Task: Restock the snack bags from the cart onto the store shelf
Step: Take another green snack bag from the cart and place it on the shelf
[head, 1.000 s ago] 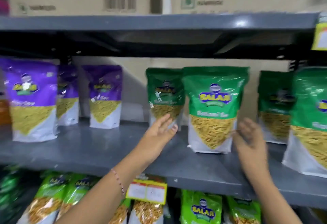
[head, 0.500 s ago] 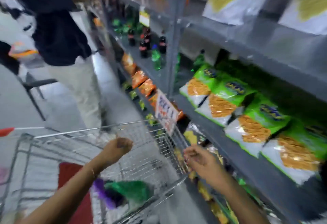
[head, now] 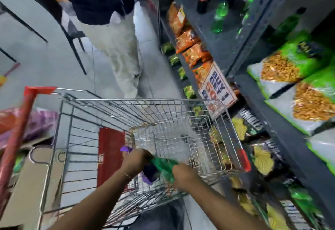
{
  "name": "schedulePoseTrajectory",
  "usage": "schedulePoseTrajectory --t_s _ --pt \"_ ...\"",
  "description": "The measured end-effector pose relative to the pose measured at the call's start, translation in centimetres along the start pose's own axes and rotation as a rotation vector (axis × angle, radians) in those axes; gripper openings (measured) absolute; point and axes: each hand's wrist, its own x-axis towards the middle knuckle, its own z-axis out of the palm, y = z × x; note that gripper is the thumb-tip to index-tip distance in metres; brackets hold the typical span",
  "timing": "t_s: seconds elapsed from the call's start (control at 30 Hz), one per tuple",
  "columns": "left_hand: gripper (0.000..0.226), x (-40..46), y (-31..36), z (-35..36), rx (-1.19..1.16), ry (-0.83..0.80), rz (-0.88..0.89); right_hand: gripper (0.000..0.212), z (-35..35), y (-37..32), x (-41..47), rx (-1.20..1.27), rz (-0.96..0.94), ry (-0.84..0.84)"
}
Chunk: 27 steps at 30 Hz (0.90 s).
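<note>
Both my hands are down inside the wire cart (head: 163, 102). My left hand (head: 135, 160) is closed around a purple snack bag (head: 147, 172) whose top corner sticks out past my knuckles. My right hand (head: 183, 175) grips a green snack bag (head: 164, 165) lying right beside the purple one. The two bags overlap between my hands and are partly hidden by them. The grey store shelf (head: 282, 126) runs along the right, with light green snack bags (head: 290, 62) lying on it.
A person in a dark top and pale trousers (head: 116, 39) stands just beyond the cart. A "buy 1 get" sign (head: 217, 88) hangs off the shelf edge by the cart's corner. Cardboard boxes (head: 30, 184) sit left of the cart. Bottles (head: 219, 17) and orange packets (head: 192, 48) fill the farther shelves.
I turned from the shelf to the cart. My hands, open at the shelf a second ago, dropped into the basket and closed on the purple and green bags.
</note>
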Motion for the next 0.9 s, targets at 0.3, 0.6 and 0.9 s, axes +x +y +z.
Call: schedulePoseTrajectory --t_s 0.3,0.6,0.9 --pt "0.029 2.3 2.5 -3.3 -0.432 0.433 0.245 0.025 -6.7 2.3 -4.5 -0.03 0.009 0.316" --pt "0.086 -1.6 13.8 -11.6 -0.933 -0.172 0.472 0.019 -17.0 4.3 -20.0 0.066 -0.089 0.919" --pt "0.086 -9.3 32.2 -17.0 -0.948 -0.06 0.823 0.048 -23.8 8.5 -40.7 0.664 -0.341 1.697"
